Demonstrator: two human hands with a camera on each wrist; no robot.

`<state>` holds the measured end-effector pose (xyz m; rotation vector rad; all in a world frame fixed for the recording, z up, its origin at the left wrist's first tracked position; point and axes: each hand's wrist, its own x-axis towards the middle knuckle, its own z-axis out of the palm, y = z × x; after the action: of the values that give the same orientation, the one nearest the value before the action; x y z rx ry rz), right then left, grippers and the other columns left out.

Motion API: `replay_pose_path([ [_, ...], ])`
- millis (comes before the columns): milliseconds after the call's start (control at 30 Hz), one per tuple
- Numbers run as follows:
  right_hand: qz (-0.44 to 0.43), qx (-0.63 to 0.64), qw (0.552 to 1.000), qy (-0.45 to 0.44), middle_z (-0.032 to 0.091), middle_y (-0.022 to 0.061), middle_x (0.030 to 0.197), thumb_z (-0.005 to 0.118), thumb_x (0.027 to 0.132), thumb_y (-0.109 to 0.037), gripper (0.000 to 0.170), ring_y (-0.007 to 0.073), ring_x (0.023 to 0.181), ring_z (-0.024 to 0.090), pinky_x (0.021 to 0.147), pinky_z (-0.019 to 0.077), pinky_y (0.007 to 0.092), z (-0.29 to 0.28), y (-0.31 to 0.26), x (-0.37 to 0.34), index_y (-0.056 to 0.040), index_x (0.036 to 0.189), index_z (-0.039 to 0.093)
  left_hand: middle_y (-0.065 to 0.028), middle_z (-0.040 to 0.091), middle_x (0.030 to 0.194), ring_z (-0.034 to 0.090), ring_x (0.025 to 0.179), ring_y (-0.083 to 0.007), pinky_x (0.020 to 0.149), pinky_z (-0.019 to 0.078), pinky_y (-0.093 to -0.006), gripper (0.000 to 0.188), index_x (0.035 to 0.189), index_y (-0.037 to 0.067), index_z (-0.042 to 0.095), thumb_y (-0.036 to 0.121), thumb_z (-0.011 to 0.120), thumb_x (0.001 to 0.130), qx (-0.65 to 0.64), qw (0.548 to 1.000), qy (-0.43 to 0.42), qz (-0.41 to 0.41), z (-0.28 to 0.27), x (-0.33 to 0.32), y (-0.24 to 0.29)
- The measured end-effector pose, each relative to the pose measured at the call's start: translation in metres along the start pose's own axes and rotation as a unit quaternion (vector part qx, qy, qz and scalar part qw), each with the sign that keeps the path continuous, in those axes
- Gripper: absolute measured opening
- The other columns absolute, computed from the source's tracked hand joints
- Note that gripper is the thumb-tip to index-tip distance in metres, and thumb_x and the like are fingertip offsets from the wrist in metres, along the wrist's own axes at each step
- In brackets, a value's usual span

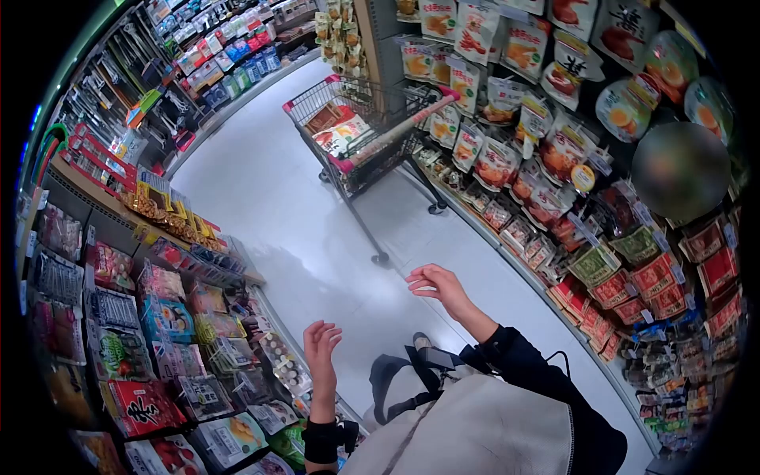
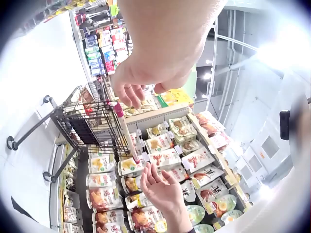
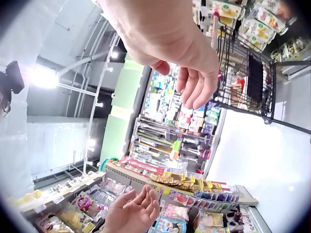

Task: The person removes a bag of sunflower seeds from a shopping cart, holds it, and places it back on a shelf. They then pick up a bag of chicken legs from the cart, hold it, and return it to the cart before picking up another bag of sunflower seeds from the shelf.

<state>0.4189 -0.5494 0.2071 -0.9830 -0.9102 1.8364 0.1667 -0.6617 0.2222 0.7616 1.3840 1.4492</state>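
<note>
We see the right hand [image 1: 440, 286] held over the aisle, fingers loosely bent and slightly apart, gripping nothing. At its 8 o'clock in the head view, the left hand [image 1: 321, 347] is lifted too, its fingers softly curved with nothing between them; both wrist views agree that the hands are empty and apart from each other.

Up at 11 o'clock from the right hand stands the cart [image 1: 380, 165], touched by neither hand, its handle [image 1: 400, 129] angled across the near end. In its basket we make out a red-and-white package [image 1: 347, 136]; we cannot read what it is.

We judge this to be a pause between handlings. To take the handle, we would need a forward reach towards 12 o'clock and a wrap of the fingers; to take goods, a turn to either side. The blue packet [image 1: 168, 318] lies at the left hand's 9 o'clock among other bags, while the white pouches [image 1: 497, 164] hang at the right hand's 1 to 2 o'clock. Farther out, at the cart's 10 o'clock, we see hanging utensils [image 1: 103, 95].
</note>
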Motion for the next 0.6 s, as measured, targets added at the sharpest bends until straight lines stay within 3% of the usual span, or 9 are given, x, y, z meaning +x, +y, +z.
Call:
replay_pose_path([
  [233,0.044,-0.019,0.997,-0.061,0.058,0.0121,0.098,0.037,0.090,-0.022,0.028,0.0173,0.087,0.058,0.079,0.0471,0.0289,0.066,0.010,0.091,-0.0005,0.099,0.052,-0.0094,0.050,0.102,0.055,0.089,-0.0165,0.078,0.0436,-0.0285,0.029,0.111,0.001,0.040,0.018,0.047,0.087,-0.019,0.999,0.045,0.003,-0.066,0.089,0.002],
  [400,0.034,-0.029,0.998,-0.035,0.059,0.0114,0.097,0.040,0.088,-0.023,0.028,0.0180,0.087,0.058,0.079,0.0465,0.0303,0.111,0.019,0.166,-0.0009,0.100,0.053,-0.0084,0.051,0.101,0.055,0.090,-0.0163,0.078,0.0436,-0.0284,0.031,0.110,0.003,0.041,0.022,0.049,0.087,-0.023,0.999,0.033,0.008,-0.121,0.187,0.010],
  [600,0.040,-0.017,0.999,-0.020,0.059,0.0119,0.097,0.041,0.088,-0.022,0.027,0.0176,0.086,0.058,0.079,0.0465,0.0299,0.188,0.021,0.254,-0.0005,0.100,0.053,-0.0081,0.052,0.099,0.055,0.089,-0.0161,0.077,0.0440,-0.0270,0.031,0.109,0.002,0.043,0.023,0.051,0.087,-0.016,1.000,0.009,0.011,-0.176,0.291,0.056],
])
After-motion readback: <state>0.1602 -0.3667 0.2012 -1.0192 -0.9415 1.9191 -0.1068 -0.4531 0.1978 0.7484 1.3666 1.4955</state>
